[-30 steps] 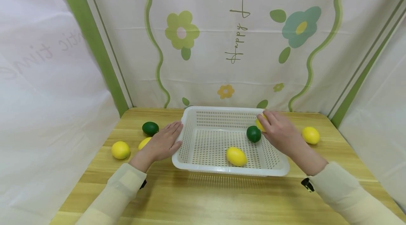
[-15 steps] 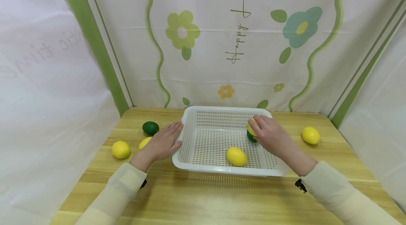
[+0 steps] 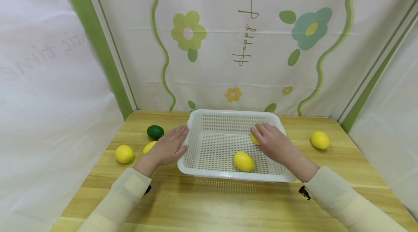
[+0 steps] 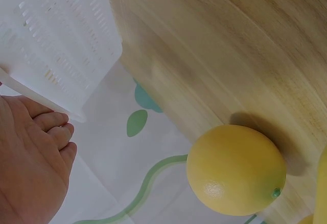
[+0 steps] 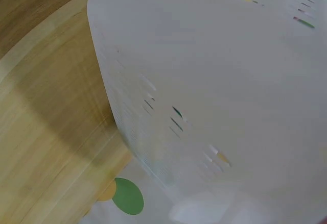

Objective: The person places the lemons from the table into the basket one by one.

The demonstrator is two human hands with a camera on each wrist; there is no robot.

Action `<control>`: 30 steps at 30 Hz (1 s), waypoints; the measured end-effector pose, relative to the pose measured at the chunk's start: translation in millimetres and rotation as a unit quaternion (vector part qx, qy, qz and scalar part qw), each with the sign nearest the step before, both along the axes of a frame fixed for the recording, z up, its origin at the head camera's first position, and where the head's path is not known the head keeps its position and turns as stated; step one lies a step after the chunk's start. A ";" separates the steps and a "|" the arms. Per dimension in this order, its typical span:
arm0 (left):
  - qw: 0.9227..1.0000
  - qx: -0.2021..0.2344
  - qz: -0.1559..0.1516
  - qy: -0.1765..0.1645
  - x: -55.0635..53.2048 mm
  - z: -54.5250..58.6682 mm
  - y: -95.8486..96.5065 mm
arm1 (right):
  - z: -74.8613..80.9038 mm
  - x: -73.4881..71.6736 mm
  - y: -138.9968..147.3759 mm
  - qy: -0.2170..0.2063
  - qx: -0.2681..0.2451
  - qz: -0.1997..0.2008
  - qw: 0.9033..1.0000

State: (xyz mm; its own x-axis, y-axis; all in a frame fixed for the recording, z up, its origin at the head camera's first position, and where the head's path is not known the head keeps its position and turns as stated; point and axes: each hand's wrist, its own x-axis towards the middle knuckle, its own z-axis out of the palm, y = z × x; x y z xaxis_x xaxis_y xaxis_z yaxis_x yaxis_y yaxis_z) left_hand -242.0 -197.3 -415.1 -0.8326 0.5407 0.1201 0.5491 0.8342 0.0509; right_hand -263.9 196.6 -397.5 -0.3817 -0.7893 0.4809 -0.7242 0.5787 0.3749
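A white plastic basket (image 3: 215, 176) with slotted walls stands on the table. My right hand (image 3: 274, 144) reaches over its right side and grips a lemon (image 3: 254, 138), low inside the basket. Fingers cover much of that lemon, and the dark green lime seen there earlier is hidden in the head view. Another lemon (image 3: 243, 161) lies on the basket floor near the front wall. My left hand (image 3: 167, 147) rests against the left rim with straight fingers; the left wrist view shows its fingertips (image 4: 60, 119) right at the basket's edge. The right wrist view shows mainly the basket's outer wall (image 5: 214, 71).
Left of the basket lie a dark green lime (image 3: 155, 132), a lemon (image 3: 124, 154) and another lemon (image 3: 148, 147) partly behind my left hand. One more lemon (image 3: 320, 140) sits on the wooden table (image 3: 228, 210) to the right. A printed curtain (image 3: 209, 72) hangs behind.
My right hand has carried its lemon left and down, from the basket's right rim to inside it, covering the lime there. My left hand has stayed at the left rim.
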 end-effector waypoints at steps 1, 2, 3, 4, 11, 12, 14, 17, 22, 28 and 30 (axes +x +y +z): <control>1.000 0.000 0.000 0.000 0.1 0.0 0.1 | -0.2 0.2 -0.5 -0.001 0.001 0.001 1.000; 1.000 0.002 -0.001 0.000 0.1 0.1 0.2 | -0.4 0.4 -1.0 -0.002 0.001 0.002 1.000; 1.000 0.003 -0.002 0.001 0.0 0.0 0.2 | -0.7 0.5 -1.3 -0.004 0.001 0.003 1.000; 1.000 0.003 -0.003 0.001 0.1 -0.1 0.3 | -0.9 0.7 -1.6 -0.006 0.000 0.005 1.000; 1.000 -0.001 -0.004 0.002 -0.2 -0.5 0.4 | -4.0 2.4 -3.3 -0.043 0.013 -0.007 0.999; 1.000 0.000 -0.005 0.003 -0.1 -0.5 0.5 | -4.3 2.7 -3.5 -0.048 0.017 -0.010 0.999; 1.000 0.002 -0.007 0.005 0.0 -0.6 0.5 | -5.5 2.8 -3.8 -0.055 0.022 -0.013 0.998; 1.000 0.002 -0.006 0.005 0.1 -0.5 0.7 | -7.3 2.6 -3.9 -0.063 0.023 -0.012 0.998; 1.000 0.003 -0.007 0.005 0.1 -0.7 0.8 | -9.6 2.9 -4.1 -0.085 0.018 -0.008 0.996; 1.000 -0.001 -0.001 0.005 -0.2 -0.8 0.4 | -10.9 4.8 -4.7 -0.117 0.025 -0.021 0.993; 1.000 -0.001 0.000 0.005 -0.2 -0.8 0.5 | -10.9 5.8 -4.8 -0.128 0.030 -0.024 0.991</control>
State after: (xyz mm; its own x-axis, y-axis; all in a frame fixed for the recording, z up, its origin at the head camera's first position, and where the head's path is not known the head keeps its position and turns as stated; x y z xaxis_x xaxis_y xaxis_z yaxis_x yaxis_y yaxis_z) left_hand -242.2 -196.8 -415.9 -0.8311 0.5414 0.1271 0.5501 0.8339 0.0444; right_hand -258.2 191.8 -408.3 -0.5234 -0.7910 0.3169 -0.7718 0.5977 0.2170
